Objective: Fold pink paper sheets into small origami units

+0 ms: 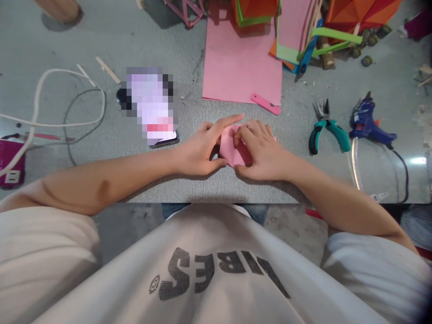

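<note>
Two hands work on a small pink paper close to the near edge of the surface (216,190).
The left hand (204,150) is half open, its thumb and forefinger spread around the paper's left side; the right hand (262,147) holds the pink paper (230,146) with curled fingers and thumb. One corner points toward the near edge; its long axis I cannot tell, because the right hand covers much.
</note>
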Demonstrator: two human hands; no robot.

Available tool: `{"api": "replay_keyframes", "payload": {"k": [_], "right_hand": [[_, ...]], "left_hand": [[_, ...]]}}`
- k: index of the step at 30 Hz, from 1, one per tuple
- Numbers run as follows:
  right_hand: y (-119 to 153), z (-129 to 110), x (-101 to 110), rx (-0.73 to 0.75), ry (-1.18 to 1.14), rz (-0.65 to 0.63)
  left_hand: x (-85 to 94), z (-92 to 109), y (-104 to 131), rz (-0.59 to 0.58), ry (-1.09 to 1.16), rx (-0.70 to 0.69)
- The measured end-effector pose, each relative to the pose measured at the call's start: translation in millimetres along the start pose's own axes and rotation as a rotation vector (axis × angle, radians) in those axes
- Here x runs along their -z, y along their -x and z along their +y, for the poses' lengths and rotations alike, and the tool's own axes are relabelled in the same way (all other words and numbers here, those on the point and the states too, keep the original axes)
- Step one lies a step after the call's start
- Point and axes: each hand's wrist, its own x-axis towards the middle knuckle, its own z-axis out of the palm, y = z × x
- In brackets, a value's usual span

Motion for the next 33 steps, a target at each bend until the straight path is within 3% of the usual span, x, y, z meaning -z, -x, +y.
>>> {"api": "replay_keyframes", "payload": {"k": [3,8,14,18,23,26,33], "right_hand": [[2.1,-2.7,-1.4,-0.05,-0.004,0.015],[1.9,2.8,4.0,-0.12,0.019,-0.006],[-1.3,11.7,6.1,-0.066,0.047,-0.062],[-0.6,12.7,4.7,-0.037,0.052,-0.067],[0.0,14.8,3.7,-0.009,0.042,-0.055],[0.8,16.0,2.6,0.008,0.05,-0.042],[1.8,12.5,2.8,0.011,0.065,-0.026]], "left_hand": [[2.7,3.0,-1.4,-0.06,0.037,-0.023],[5.5,5.3,-1.8,-0.061,0.032,-0.09],[-0.7,0.1,1.3,-0.047,-0.046,-0.133],[-5.6,2.7,4.0,-0.036,-0.07,-0.099],[-8.9,12.8,6.0,-0.052,0.06,0.038],[-12.1,19.1,8.4,-0.043,0.087,0.052],[-18.1,30.3,14.7,-0.013,-0.189,0.078]]}}
